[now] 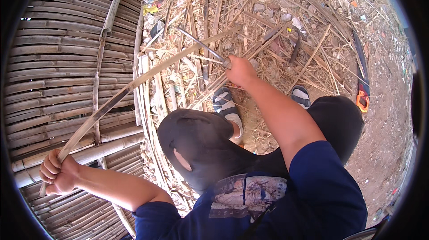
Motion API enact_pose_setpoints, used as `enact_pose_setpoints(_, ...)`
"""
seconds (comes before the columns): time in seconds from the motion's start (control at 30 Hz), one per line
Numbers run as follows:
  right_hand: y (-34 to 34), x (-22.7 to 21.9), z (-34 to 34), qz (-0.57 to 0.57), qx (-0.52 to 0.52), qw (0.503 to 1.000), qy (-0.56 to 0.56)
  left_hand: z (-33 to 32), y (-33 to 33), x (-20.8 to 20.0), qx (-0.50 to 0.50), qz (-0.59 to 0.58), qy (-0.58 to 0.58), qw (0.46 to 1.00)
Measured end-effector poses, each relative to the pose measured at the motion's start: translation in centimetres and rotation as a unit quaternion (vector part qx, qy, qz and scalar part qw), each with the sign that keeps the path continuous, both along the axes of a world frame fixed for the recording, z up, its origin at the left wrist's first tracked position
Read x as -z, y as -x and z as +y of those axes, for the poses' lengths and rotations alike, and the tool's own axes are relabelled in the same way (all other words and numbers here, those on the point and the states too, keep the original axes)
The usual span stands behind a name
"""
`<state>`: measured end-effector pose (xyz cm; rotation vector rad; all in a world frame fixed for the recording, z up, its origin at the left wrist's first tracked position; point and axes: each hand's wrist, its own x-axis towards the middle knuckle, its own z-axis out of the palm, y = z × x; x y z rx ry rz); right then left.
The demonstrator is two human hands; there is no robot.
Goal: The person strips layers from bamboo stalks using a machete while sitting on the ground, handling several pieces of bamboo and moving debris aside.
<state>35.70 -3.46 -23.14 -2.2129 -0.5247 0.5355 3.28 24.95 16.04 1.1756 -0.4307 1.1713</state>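
My left hand (59,173) is closed around the near end of a long bamboo strip (154,71), at the lower left. The strip slants up to the right, with a dark stretch partway along, and its far end lies over the littered ground. In my right hand (241,72) is the handle of a long-bladed knife (199,42), its narrow blade pointing up and to the left. Blade and strip cross near the strip's far part; whether they touch I cannot tell. My right fingers are partly hidden behind the back of the hand.
A bamboo slat wall (58,56) stands along the left. Split bamboo pieces (214,7), straw and stones litter the ground ahead. A handsaw (362,100) with an orange handle lies at the right, beside bare soil (384,137). My sandalled feet (227,106) are among the scraps.
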Motion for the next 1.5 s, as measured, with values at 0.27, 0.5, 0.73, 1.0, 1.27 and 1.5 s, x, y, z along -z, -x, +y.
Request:
enact_pose_setpoints(0.27,1.6,-0.6,3.5,-0.096,-0.120,0.982,-0.106,0.7,-0.4,-0.5,0.056,0.002,-0.028,0.998)
enact_pose_setpoints(0.5,-2.0,2.5,2.5,-0.039,-0.004,0.999,0.011,3.4,1.5,0.8,-0.009,0.011,0.012,1.000)
enact_pose_setpoints(0.73,3.1,-4.3,5.4,-0.080,-0.139,0.977,-0.143,2.8,1.0,0.3,0.033,-0.001,0.014,0.999)
enact_pose_setpoints(1.0,-0.5,3.6,2.9,0.005,0.035,0.999,-0.016,2.8,1.6,0.2,-0.043,0.022,0.001,0.999)
enact_pose_setpoints(1.27,1.6,1.7,2.2,0.030,0.016,0.999,-0.024,3.8,2.4,1.4,-0.043,0.023,0.035,0.998)
enact_pose_setpoints(1.5,3.3,-1.8,5.0,-0.197,-0.200,0.940,-0.196,1.8,1.5,0.3,0.007,0.018,0.011,1.000)
